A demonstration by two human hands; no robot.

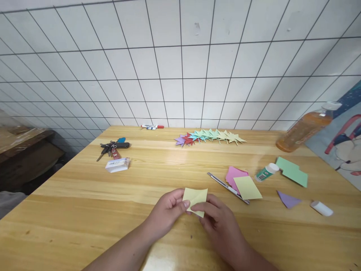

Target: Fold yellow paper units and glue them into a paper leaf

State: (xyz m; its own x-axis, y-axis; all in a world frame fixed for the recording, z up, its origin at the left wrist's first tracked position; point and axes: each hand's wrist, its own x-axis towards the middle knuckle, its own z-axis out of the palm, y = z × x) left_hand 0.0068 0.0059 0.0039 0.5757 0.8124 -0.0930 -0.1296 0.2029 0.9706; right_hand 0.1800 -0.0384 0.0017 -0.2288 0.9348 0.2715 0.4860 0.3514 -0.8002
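Observation:
A small square of pale yellow paper (pixel 196 195) with a faint diagonal crease is held up above the wooden table, between both hands. My left hand (pixel 168 210) pinches its left side, thumb on top and fingers behind. On its lower right, my right hand (pixel 220 218) grips the sheet, its index finger lying across the front. To the right of the hands lie a yellow paper square (pixel 248 188), a stack of pink paper (pixel 233 177) partly beneath it, and a utility knife (pixel 225 186) with a slim metal body.
Folded paper leaves (pixel 210 136) stand in a row near the tiled wall. At right are a glue stick (pixel 266 172), its white cap (pixel 322 208), green paper (pixel 293 172), a purple triangle (pixel 288 199) and a bottle (pixel 306 128). Keys (pixel 113 148), a small box (pixel 117 165) and a marker (pixel 152 127) lie left.

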